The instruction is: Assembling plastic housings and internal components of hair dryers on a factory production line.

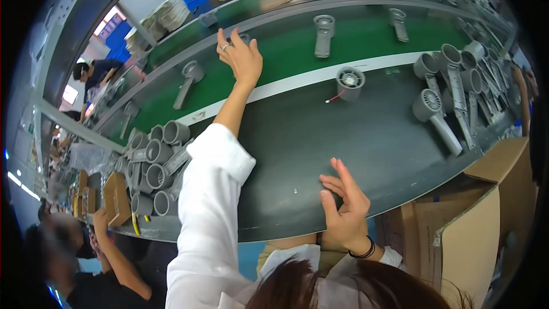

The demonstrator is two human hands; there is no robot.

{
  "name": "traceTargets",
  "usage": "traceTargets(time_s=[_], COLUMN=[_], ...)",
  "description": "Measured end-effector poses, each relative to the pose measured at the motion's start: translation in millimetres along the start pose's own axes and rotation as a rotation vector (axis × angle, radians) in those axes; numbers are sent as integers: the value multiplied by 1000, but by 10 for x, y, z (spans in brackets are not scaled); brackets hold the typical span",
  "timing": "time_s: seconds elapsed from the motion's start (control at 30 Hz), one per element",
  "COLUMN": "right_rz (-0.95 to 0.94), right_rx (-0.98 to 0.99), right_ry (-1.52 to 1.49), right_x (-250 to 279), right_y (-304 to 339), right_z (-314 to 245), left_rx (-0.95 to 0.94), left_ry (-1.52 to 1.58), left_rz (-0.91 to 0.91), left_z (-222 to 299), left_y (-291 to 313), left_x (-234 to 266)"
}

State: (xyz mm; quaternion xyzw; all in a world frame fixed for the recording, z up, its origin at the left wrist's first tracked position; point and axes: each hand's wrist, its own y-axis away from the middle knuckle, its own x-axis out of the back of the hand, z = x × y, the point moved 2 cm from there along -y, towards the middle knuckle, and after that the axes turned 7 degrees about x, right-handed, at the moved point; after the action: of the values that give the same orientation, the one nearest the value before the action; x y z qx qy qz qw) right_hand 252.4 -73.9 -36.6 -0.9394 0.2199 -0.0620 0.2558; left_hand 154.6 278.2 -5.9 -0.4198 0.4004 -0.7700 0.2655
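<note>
My left hand (243,60) reaches out over the green conveyor belt, fingers spread and a ring on one of them. Just behind its fingers, a grey part (245,38) shows, mostly hidden by the hand. Close to the near edge of the dark work surface (286,154), my right hand (346,209) hovers with fingers extended and nothing in them. Farther off stands a grey round fan housing (350,79), its fan facing up and a short red wire sticking out.
Grey handheld-fan shells (157,160) are heaped at the left, more shells (457,80) at the right. Several grey fan bodies (323,35) lie on the green belt (274,51). An open cardboard box (469,240) stands at the lower right. Another person's arm (123,263) shows lower left.
</note>
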Motion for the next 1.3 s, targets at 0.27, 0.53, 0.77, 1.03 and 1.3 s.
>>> traceTargets(time_s=[0.27,0.53,0.77,1.03,1.3], right_rz=[445,196,103,123,-130], right_rx=[81,-150,-9,-308,-570], right_ry=[1288,1631,1307,276,-403], right_x=[1326,1720,1512,948,134], right_y=[-813,-917,-855,-495,-104], right_z=[121,494,353,186,-210], left_rx=[-402,-318,-208,-91,-11], left_ry=[596,425,367,274,441], left_rz=[-747,-1015,-1058,-1159,-1087], left_z=[1168,1438,1585,1459,1506], left_y=[681,751,691,400,241], left_x=[737,506,541,1134,1856])
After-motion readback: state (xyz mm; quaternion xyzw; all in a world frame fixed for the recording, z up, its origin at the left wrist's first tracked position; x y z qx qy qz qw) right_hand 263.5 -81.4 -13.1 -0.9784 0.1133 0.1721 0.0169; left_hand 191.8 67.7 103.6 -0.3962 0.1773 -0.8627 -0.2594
